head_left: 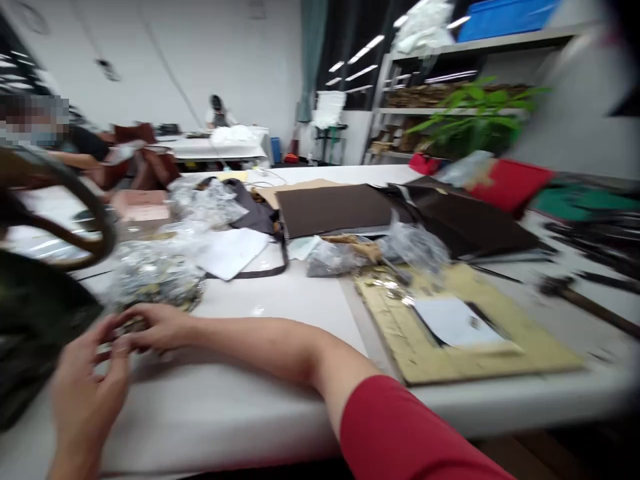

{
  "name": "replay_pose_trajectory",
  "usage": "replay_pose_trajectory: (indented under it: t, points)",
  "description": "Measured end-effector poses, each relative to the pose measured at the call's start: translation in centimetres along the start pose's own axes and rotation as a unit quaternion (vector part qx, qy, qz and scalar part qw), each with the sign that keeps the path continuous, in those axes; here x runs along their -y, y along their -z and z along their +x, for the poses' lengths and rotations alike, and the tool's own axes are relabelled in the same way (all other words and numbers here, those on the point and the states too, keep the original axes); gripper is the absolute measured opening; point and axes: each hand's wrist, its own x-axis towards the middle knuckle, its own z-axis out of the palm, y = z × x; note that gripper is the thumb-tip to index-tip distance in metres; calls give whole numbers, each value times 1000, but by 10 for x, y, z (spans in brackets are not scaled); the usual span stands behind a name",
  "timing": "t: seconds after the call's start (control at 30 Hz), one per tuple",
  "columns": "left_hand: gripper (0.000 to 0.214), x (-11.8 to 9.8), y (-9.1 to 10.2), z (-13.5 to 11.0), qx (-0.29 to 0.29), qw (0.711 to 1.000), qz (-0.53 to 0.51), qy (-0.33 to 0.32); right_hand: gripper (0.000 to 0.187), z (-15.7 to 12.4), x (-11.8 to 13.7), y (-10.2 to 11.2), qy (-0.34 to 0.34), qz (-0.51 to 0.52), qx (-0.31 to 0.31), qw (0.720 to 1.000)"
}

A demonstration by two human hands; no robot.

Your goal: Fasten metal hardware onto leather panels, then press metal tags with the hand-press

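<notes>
Curling narrowly beside the plastic bag (153, 263), left hand (87, 387) and right hand (163, 327), hold unclear, could spill small pieces (170, 293) by bumping it.

1. Bright light covers my table (280, 297).
2. Lamp streaks reflect in the dark window (357, 63).
3. Shiny scraps (393, 289) catch glare.
4. Soft shadow lies under my right hand (163, 327).
5. Blur smears my view, stretched at edges.

White table (280, 293) with plastic bags (160, 263), dark sheets (345, 207), yellowish board (387, 327), hammer (590, 305).
</notes>
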Motion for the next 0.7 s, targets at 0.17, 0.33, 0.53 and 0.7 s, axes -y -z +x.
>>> replay_pose_trajectory:
  t: [0.17, 0.33, 0.53, 0.7]
  points:
    - [36, 27, 18, -2, 41, 981, -186, -27, 48, -24, 24, -3, -33, 188, 49, 980]
    - [17, 30, 27, 0, 33, 974, -221, -39, 53, -22, 21, 9, -86, 195, 136, 968]
    - [30, 46, 30, -9, -100, 944, -296, 104, 48, -15, 21, 15, -47, -7, 51, 998]
    - [39, 41, 19, -14, -32, 923, -357, 139, 44, -9, 16, -10, 74, -175, -45, 981]
